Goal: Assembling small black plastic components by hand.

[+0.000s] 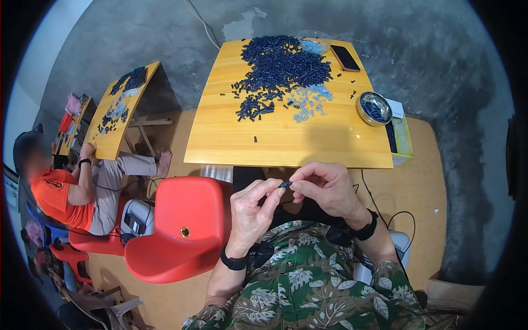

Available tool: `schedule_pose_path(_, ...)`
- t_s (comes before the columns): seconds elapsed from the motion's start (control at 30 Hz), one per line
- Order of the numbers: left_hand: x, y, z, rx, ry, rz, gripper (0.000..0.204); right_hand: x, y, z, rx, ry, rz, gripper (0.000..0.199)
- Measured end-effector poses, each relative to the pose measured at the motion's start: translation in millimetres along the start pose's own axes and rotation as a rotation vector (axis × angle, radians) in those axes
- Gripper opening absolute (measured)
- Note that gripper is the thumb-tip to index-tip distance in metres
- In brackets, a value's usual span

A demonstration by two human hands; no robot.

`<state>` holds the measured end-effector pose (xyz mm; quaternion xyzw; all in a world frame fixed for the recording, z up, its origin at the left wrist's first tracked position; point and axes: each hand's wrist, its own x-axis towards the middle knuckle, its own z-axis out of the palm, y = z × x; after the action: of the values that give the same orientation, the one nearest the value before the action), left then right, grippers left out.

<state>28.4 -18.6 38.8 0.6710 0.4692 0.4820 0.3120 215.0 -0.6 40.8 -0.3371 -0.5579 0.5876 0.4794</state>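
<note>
In front of my body, just off the table's near edge, a small dark plastic piece (pixel 285 185) is held between both hands. My left hand (pixel 252 212) pinches one end with thumb and forefinger. The thumb and forefinger of my right hand (pixel 329 190) close on its other end. On the wooden table (pixel 231 140) beyond lies a big heap of dark blue-black plastic pieces (pixel 283 69). Beside its near right side, small pale, clear-looking pieces (pixel 309 103) are scattered. One dark piece (pixel 255 139) lies alone nearer to me.
A metal bowl (pixel 361 111) holding dark pieces stands at the table's right edge, a yellow box (pixel 406 146) below it. At the back are a phone (pixel 345 58) and a clear tub (pixel 326 36). A red chair (pixel 192 212) stands left; a person in orange (pixel 63 198) works at another table.
</note>
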Motion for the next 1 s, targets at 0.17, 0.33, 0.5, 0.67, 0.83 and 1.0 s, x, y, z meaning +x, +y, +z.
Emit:
schedule_pose_path(0.17,-0.6,-4.5,2.0,-0.062,-0.022,-0.032,0.012,-2.1,-2.7,0.3,-0.002,0.009,-0.016,0.01)
schedule_pose_path(0.33,-1.6,-3.1,2.4,-0.075,-0.016,-0.031,0.012,-3.2,-0.3,-0.1,0.02,0.01,-0.009,0.01)
schedule_pose_path(0.5,-0.8,0.9,2.8,-0.05,-0.017,-0.015,0.011,-4.1,2.4,-1.8,0.028,0.011,-0.016,0.01)
schedule_pose_path(0.67,1.2,1.6,1.6,0.011,-0.031,0.005,0.011,-3.5,2.6,-2.5,0.034,0.006,-0.01,0.01)
schedule_pose_path(0.83,1.5,-0.6,1.1,0.023,-0.059,0.03,0.01,-1.2,11.6,-4.6,0.09,-0.022,0.014,0.009)
schedule_pose_path(1.0,0.9,-3.3,1.3,-0.013,-0.064,0.04,0.01,1.9,15.9,-5.8,0.208,-0.075,0.063,0.007)
